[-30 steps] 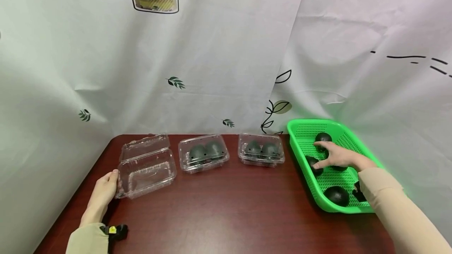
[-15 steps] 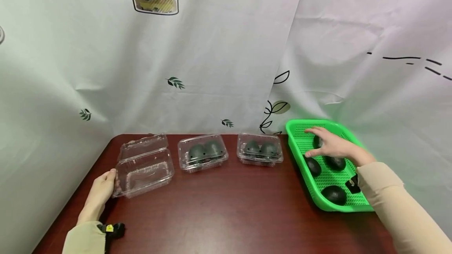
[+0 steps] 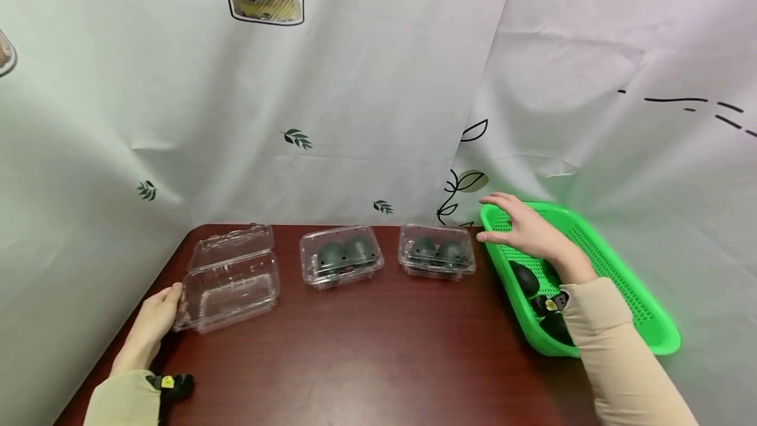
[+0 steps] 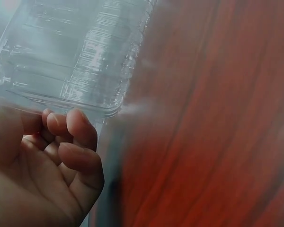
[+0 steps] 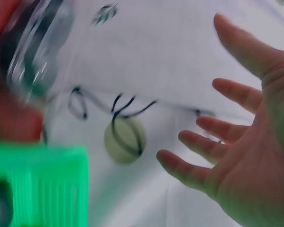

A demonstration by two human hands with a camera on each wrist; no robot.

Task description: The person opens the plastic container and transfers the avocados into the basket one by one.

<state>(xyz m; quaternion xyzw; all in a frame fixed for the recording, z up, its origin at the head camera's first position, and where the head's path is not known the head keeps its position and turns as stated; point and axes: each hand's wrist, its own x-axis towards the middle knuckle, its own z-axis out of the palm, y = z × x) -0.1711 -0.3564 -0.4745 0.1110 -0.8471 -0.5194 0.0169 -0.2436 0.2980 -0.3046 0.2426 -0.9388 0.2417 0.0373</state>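
Observation:
At the table's left, my left hand (image 3: 152, 321) holds the near left corner of a clear plastic clamshell box (image 3: 236, 294). The box stands with its lid raised and nothing inside. Curled fingers and the box's edge show in the left wrist view, where the thumb tip is hidden. My right hand (image 3: 526, 225) hovers over the left rim of a green plastic basket (image 3: 644, 294), fingers spread and palm bare in the right wrist view. Dark, rounded fruits like avocados (image 3: 524, 278) lie in the basket, partly hidden by my arm.
Two closed clamshell boxes, one in the middle (image 3: 342, 256) and one nearer the basket (image 3: 437, 252), each hold two dark fruits. A white printed curtain (image 3: 355, 84) hangs right behind the brown table (image 3: 367, 360).
My right hand has lifted from among the fruits and moved left to the basket's rim, without a fruit. My left hand and the open clamshell box have shifted slightly left.

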